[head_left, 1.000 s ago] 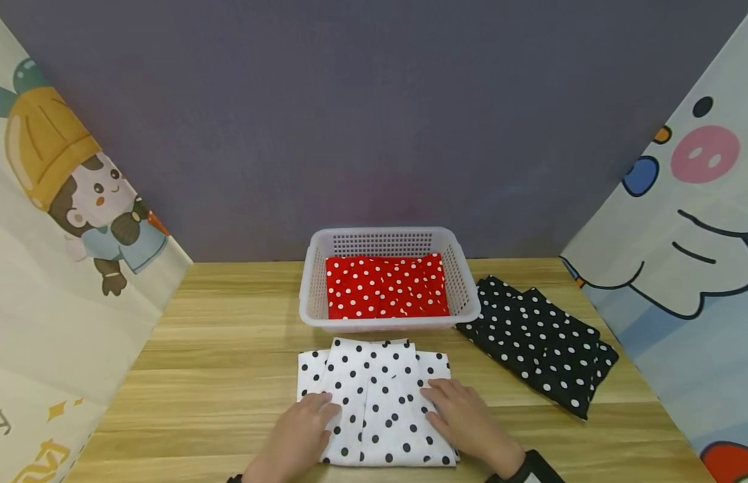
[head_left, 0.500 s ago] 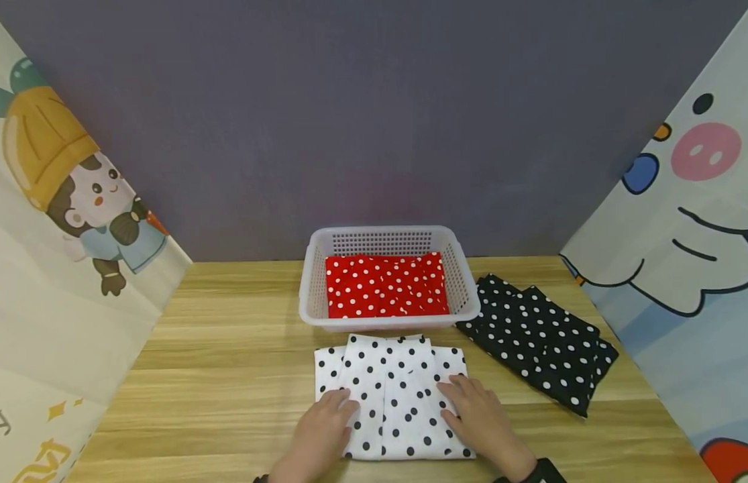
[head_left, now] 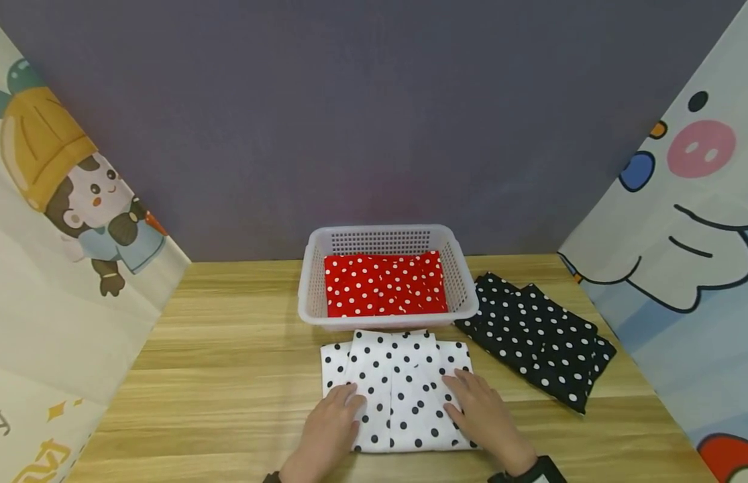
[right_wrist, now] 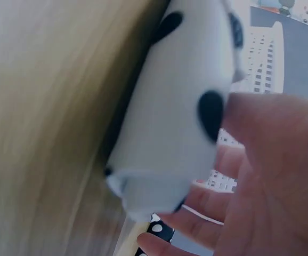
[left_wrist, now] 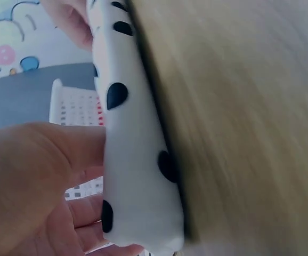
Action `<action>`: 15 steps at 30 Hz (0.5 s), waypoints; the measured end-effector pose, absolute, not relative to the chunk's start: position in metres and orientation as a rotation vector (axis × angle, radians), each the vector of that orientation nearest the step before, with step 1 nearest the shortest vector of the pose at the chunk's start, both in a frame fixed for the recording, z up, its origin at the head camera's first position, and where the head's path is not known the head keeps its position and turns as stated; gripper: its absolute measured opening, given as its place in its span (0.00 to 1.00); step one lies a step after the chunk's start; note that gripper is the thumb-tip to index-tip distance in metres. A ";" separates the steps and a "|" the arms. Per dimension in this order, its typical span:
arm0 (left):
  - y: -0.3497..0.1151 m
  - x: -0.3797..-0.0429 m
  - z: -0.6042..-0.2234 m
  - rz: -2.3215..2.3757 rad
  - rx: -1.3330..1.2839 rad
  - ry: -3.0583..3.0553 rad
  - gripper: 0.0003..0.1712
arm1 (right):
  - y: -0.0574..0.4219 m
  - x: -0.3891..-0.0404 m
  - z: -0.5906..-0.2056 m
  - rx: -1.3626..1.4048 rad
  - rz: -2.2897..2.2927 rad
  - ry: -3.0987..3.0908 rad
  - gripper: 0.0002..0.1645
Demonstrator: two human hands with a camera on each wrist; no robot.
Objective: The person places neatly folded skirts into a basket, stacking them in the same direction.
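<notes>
A folded white cloth with black dots [head_left: 404, 402] lies flat on the table in front of the basket. My left hand [head_left: 330, 424] rests on its left side with fingers extended; in the left wrist view the thumb [left_wrist: 84, 146] touches the cloth's top beside its thick rounded fold [left_wrist: 138, 138]. On the right side rests my right hand [head_left: 486, 417], fingers spread over the dotted fabric. The right wrist view shows that thumb [right_wrist: 250, 114] against the cloth and the other fingers [right_wrist: 202, 226] reaching out past its end.
Just behind the cloth stands a white perforated plastic basket [head_left: 386, 322] holding a folded red cloth with white dots [head_left: 386, 285]. To the right lies a folded black cloth with white dots [head_left: 539, 342], one corner close to the basket. A dark grey wall [head_left: 374, 134] closes the wooden table's back.
Both hands have slid the white dotted cloth to the right and slightly forward, toward the basket. The red cloth, black cloth and basket stay where they were.
</notes>
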State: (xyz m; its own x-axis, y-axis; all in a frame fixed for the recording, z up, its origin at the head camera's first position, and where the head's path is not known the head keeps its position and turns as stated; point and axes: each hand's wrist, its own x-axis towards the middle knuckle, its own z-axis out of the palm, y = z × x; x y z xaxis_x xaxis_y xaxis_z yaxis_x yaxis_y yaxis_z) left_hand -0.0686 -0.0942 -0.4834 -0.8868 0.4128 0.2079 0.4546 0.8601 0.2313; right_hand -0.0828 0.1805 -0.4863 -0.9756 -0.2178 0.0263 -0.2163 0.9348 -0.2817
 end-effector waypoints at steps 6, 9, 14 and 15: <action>-0.091 -0.070 -0.479 -0.503 -0.545 -2.902 0.18 | 0.175 -0.079 -0.481 -0.176 -0.555 3.096 0.28; -0.090 -0.076 -0.475 -0.520 -0.437 -2.868 0.18 | 0.173 -0.079 -0.476 -0.058 -0.602 3.116 0.27; -0.091 -0.086 -0.470 -0.534 -0.242 -2.879 0.17 | 0.173 -0.080 -0.472 0.070 -0.643 3.146 0.27; -0.091 -0.087 -0.469 -0.542 -0.207 -2.892 0.18 | 0.173 -0.079 -0.472 0.093 -0.645 3.141 0.27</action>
